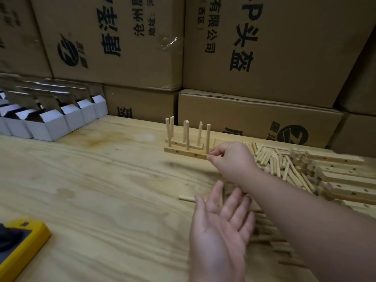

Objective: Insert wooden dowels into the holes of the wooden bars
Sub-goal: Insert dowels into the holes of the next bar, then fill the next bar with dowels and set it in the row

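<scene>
So the right hand (227,157) is out at about 1 o'clock from the person, fingertips pinched on the right end of the near wooden bar (186,153), which lies flat on the plywood table (101,180) with its long axis running roughly 9 to 3. Two dowels stand upright in that bar, one mid-bar (187,135) and one right by the pinching fingers (208,138), and the holes toward its left end look unfilled from here. More bars with upright dowels sit right behind it at 12. The left hand (221,222) is lower down around 5 o'clock, palm up, fingers straight and apart, holding nothing. The loose dowel pile (272,163) is at 3 o'clock just past the right wrist, sticks lying every which way, and the stack of bare bars (341,180) is further out at 3 to 4. My guess is the next dowel comes from that pile, and the right hand is nearer to it. Containers: a row of small white cartons (50,123) at 10 o'clock, tops open, with something dark inside I can't make out. Yellow device (22,241) at 8.
</scene>
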Available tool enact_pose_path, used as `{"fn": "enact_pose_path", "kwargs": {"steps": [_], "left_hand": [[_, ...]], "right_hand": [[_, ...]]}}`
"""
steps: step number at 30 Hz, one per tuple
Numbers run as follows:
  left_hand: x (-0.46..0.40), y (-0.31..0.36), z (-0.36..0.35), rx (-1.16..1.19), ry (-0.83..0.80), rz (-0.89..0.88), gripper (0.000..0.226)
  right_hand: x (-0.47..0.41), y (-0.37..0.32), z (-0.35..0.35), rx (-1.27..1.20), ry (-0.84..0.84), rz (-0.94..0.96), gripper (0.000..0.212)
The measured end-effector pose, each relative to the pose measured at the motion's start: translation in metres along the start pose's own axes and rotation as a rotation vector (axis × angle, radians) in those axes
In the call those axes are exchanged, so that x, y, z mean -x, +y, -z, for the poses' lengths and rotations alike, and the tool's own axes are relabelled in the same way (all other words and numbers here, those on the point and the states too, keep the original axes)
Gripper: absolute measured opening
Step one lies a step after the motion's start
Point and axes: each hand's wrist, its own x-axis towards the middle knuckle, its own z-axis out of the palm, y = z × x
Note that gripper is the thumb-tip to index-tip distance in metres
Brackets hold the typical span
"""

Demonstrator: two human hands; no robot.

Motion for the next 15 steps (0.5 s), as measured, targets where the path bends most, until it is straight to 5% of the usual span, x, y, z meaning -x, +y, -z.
{"fn": "enact_pose_path", "kwargs": {"steps": [15], "left_hand": [[-0.008, 0.003, 0.0, -0.002, -0.004, 0.008, 0.062]], "right_hand": [[-0.061, 0.01, -0.062, 0.277, -0.046, 0.02, 0.014]]}}
